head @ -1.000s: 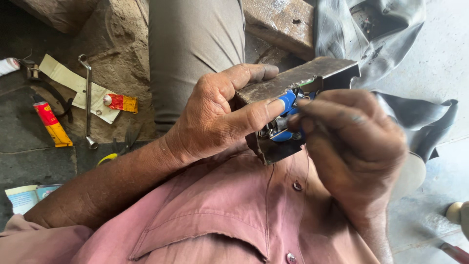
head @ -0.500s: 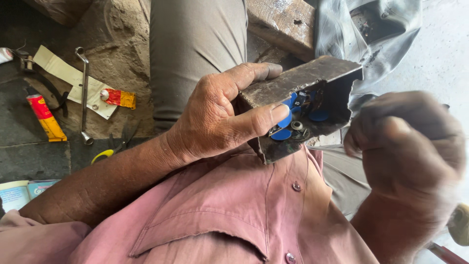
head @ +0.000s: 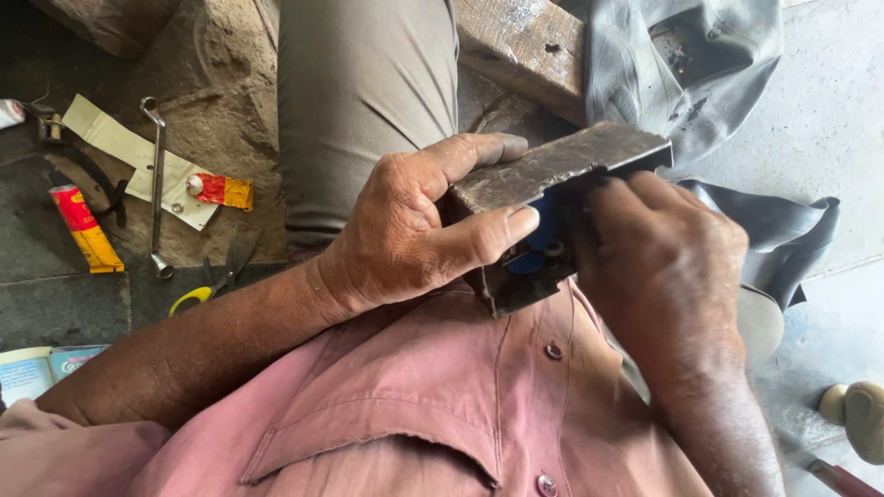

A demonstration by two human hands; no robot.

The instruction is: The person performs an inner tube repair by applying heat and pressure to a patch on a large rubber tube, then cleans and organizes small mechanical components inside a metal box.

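Left hand (head: 405, 235) clamps the dark metal housing (head: 552, 175) at chest height over the lap, thumb across its open side. Right hand (head: 663, 267) has fingers curled into the cavity on the blue part (head: 537, 241); exact grip hidden. Looks mid-fitting: part in but not seated, spanner (head: 157, 184) idle on the floor.

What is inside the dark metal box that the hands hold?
Inside the metal box, blue parts and a small round metal piece show. The right hand covers the rest; the left hand grips the box.
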